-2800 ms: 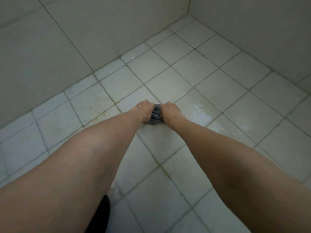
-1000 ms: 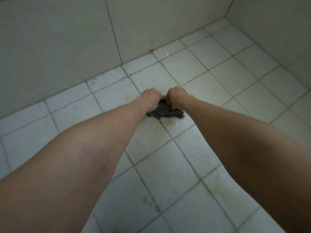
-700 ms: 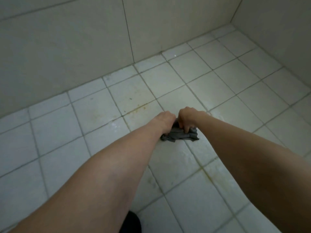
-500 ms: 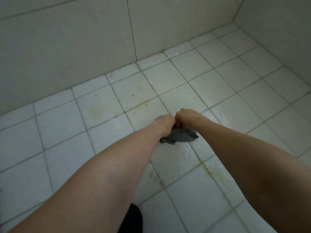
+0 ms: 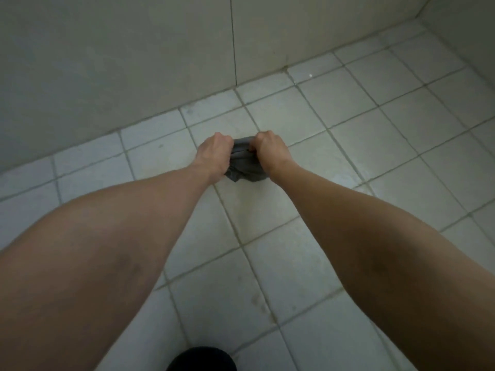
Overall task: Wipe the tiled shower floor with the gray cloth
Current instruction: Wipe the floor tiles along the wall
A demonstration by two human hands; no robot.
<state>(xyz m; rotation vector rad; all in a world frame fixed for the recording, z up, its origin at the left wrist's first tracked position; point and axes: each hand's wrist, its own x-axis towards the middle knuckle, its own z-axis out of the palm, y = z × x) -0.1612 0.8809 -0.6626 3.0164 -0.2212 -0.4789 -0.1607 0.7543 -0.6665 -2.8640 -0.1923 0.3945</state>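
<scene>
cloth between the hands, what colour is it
Dark gray, plain; the cloth shows best in the head view.

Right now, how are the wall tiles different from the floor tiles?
The wall tiles are big and stand upright; the floor tiles are smaller squares lying flat. The wall shows few seams, the floor many grout lines. Only the floor has the cloth on it. Both are pale and plain.

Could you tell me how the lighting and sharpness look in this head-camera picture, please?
Head view: dim, flat, greenish light with no hard shadows; a faint wet sheen on the floor right of the cloth; wide-angle bowing makes the forearms loom large; left hand and right hand look soft, slightly blurred; a dark shape at the bottom edge is unreadable.
</scene>
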